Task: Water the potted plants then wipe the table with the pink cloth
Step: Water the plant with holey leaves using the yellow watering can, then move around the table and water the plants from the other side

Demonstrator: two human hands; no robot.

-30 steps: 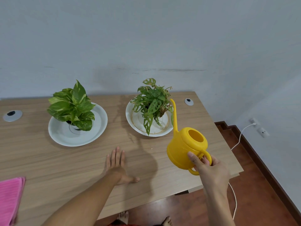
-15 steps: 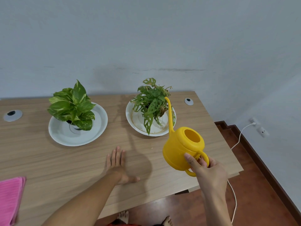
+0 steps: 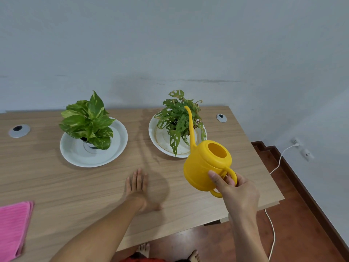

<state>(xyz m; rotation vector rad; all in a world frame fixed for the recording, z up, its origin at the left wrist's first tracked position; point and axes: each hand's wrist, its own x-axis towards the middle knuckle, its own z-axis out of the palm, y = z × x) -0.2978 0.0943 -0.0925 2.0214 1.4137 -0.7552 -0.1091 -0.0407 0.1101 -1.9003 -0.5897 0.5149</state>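
R hand grips yellow watering can (unlabelled); L hand flat, fingers spread.

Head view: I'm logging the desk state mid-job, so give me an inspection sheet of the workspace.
Surface: wooden table, two grommets.
Job's things: yellow watering can lifted, spout over right plant; left plant on white plate; pink cloth folded at near-left edge.
Clutter: nothing seen.
Grippers: right hand grips can's handle; left hand flat on table.
Cables: white cable on floor.
Surroundings: grey wall, reddish floor.
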